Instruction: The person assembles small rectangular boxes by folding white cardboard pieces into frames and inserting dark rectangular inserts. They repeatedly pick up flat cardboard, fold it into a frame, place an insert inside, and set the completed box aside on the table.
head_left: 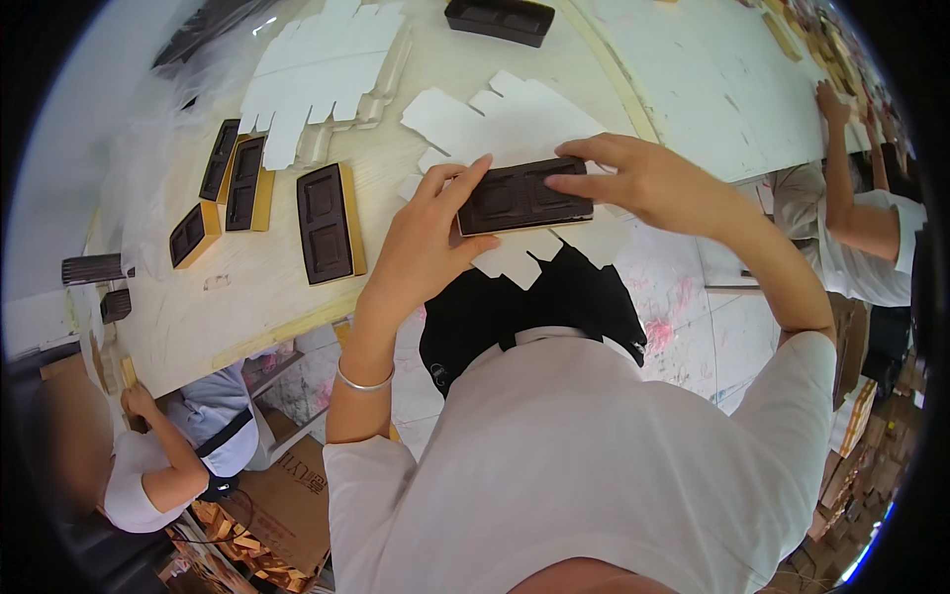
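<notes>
My left hand (428,230) grips the left end of a gold-sided box with a black plastic tray (524,196) in its top, the fingers at the far side and the thumb at the near edge. The tray has moulded recesses. My right hand (643,186) has its fingers stretched and apart, one at the tray's far edge and another on its top. The box is held over white die-cut cardboard blanks (529,111), close to the table's near edge. Left of my hands stands another gold box with a black tray (327,226).
Several more gold boxes with black trays (245,186) stand at the left. A stack of white blanks (322,64) lies at the far left, and a loose black tray (500,20) at the far side. People sit left and right; a brown carton (287,500) is on the floor.
</notes>
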The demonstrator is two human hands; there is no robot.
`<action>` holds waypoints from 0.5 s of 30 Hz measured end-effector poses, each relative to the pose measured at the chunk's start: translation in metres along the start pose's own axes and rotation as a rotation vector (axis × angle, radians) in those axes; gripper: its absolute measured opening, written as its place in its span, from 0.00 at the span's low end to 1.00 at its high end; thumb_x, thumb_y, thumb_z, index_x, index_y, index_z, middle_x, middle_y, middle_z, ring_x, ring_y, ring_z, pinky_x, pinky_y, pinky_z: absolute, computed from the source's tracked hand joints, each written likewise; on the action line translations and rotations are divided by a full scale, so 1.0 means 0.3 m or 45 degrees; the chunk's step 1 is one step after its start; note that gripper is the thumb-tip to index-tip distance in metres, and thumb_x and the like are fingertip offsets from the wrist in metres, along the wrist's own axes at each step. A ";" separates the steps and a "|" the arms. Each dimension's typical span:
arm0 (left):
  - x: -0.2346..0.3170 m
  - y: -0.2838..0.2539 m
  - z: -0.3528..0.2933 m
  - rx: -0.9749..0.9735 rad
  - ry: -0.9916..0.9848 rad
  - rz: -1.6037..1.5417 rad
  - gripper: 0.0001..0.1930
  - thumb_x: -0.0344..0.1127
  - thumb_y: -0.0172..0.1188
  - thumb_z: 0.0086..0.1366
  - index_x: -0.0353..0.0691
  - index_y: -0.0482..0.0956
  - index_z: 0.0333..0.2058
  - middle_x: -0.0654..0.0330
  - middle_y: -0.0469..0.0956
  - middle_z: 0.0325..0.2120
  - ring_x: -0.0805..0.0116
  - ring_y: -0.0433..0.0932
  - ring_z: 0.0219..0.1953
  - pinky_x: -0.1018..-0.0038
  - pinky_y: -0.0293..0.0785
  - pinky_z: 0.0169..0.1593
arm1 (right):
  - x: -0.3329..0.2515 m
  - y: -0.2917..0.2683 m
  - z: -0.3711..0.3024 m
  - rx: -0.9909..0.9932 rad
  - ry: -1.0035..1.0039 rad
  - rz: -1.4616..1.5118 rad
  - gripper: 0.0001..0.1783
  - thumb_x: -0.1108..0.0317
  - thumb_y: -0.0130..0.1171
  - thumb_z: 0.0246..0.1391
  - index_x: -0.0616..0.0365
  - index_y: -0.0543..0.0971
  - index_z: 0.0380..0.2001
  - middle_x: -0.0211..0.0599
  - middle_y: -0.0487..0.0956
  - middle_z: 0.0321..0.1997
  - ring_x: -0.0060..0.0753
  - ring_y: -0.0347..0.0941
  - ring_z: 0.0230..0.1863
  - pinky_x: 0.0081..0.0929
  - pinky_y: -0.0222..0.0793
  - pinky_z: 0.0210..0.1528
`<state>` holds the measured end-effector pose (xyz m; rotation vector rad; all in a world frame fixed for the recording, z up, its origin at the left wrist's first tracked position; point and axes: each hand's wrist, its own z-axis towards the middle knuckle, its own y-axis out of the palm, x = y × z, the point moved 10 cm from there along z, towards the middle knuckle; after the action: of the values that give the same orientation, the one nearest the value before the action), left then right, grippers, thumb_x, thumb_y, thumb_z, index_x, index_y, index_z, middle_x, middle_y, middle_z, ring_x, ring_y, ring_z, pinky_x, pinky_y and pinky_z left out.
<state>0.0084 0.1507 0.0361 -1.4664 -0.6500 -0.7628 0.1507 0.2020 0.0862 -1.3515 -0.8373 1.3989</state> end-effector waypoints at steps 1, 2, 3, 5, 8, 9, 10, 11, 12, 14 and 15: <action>0.002 0.000 0.005 -0.020 0.003 0.018 0.40 0.30 0.72 0.48 0.46 0.66 0.62 0.61 0.70 0.47 0.71 0.70 0.34 0.79 0.71 0.35 | -0.020 0.011 0.000 0.020 -0.085 -0.168 0.28 0.72 0.61 0.43 0.51 0.77 0.53 0.42 0.73 0.48 0.41 0.74 0.44 0.32 0.72 0.48; -0.001 0.003 0.008 -0.049 -0.002 0.024 0.40 0.31 0.71 0.48 0.46 0.66 0.62 0.61 0.69 0.47 0.70 0.70 0.35 0.78 0.71 0.36 | -0.041 0.019 0.000 0.040 -0.171 -0.336 0.27 0.72 0.62 0.42 0.51 0.78 0.51 0.42 0.73 0.47 0.41 0.74 0.44 0.31 0.72 0.47; -0.006 0.005 0.009 -0.074 -0.009 0.034 0.41 0.32 0.71 0.49 0.46 0.65 0.63 0.60 0.69 0.48 0.69 0.70 0.36 0.77 0.71 0.37 | -0.061 0.017 0.001 0.092 -0.286 -0.440 0.27 0.72 0.61 0.40 0.56 0.78 0.50 0.42 0.73 0.43 0.38 0.73 0.40 0.30 0.72 0.43; 0.001 0.010 0.012 -0.097 0.016 0.084 0.41 0.35 0.71 0.49 0.46 0.64 0.63 0.59 0.68 0.49 0.65 0.71 0.40 0.74 0.71 0.41 | -0.068 0.039 0.008 0.040 -0.353 -0.578 0.27 0.72 0.61 0.40 0.58 0.77 0.49 0.42 0.74 0.41 0.38 0.73 0.40 0.29 0.72 0.44; 0.047 -0.007 0.002 0.039 0.156 0.411 0.44 0.43 0.72 0.49 0.46 0.62 0.64 0.56 0.66 0.53 0.58 0.70 0.49 0.68 0.68 0.50 | -0.079 0.056 0.024 -0.035 -0.389 -0.586 0.26 0.72 0.60 0.41 0.62 0.76 0.49 0.41 0.74 0.39 0.37 0.74 0.39 0.30 0.72 0.45; 0.084 -0.011 -0.008 0.165 0.244 0.651 0.45 0.45 0.72 0.48 0.46 0.62 0.64 0.55 0.65 0.55 0.55 0.69 0.52 0.65 0.67 0.53 | -0.083 0.057 0.027 -0.063 -0.388 -0.561 0.26 0.72 0.60 0.42 0.63 0.76 0.49 0.41 0.74 0.39 0.37 0.74 0.39 0.30 0.73 0.45; 0.119 -0.011 -0.017 0.292 0.331 0.890 0.46 0.48 0.72 0.47 0.45 0.61 0.64 0.54 0.65 0.57 0.53 0.68 0.55 0.63 0.65 0.56 | -0.089 0.056 0.025 -0.025 -0.390 -0.555 0.26 0.72 0.59 0.42 0.63 0.76 0.49 0.40 0.74 0.38 0.37 0.74 0.39 0.30 0.73 0.46; 0.117 0.000 -0.014 0.296 0.349 0.838 0.46 0.49 0.71 0.47 0.45 0.61 0.64 0.54 0.64 0.58 0.51 0.67 0.56 0.62 0.64 0.57 | -0.096 0.062 0.022 0.012 -0.393 -0.550 0.26 0.73 0.59 0.42 0.63 0.76 0.49 0.40 0.74 0.38 0.37 0.74 0.39 0.31 0.73 0.46; 0.110 0.010 -0.012 0.300 0.365 0.787 0.46 0.50 0.71 0.47 0.45 0.61 0.64 0.54 0.63 0.59 0.50 0.66 0.57 0.60 0.63 0.58 | -0.103 0.063 0.019 0.051 -0.397 -0.543 0.25 0.73 0.59 0.43 0.64 0.75 0.49 0.40 0.74 0.38 0.37 0.74 0.38 0.31 0.73 0.46; 0.100 0.012 0.001 0.276 0.389 0.650 0.45 0.50 0.70 0.47 0.46 0.62 0.64 0.53 0.63 0.60 0.49 0.65 0.58 0.58 0.63 0.59 | -0.096 0.056 0.021 -0.015 -0.390 -0.481 0.26 0.72 0.59 0.43 0.64 0.75 0.50 0.38 0.73 0.36 0.35 0.74 0.36 0.31 0.73 0.45; 0.091 0.014 0.009 0.243 0.397 0.563 0.44 0.50 0.70 0.48 0.46 0.62 0.64 0.53 0.63 0.60 0.48 0.65 0.57 0.58 0.63 0.60 | -0.092 0.056 0.020 -0.050 -0.397 -0.445 0.26 0.72 0.59 0.43 0.64 0.75 0.49 0.38 0.73 0.35 0.34 0.74 0.35 0.30 0.73 0.43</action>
<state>0.0286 0.1516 0.0550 -1.2216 -0.1442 -0.5479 0.1389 0.1721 0.0797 -0.9673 -1.2474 1.3341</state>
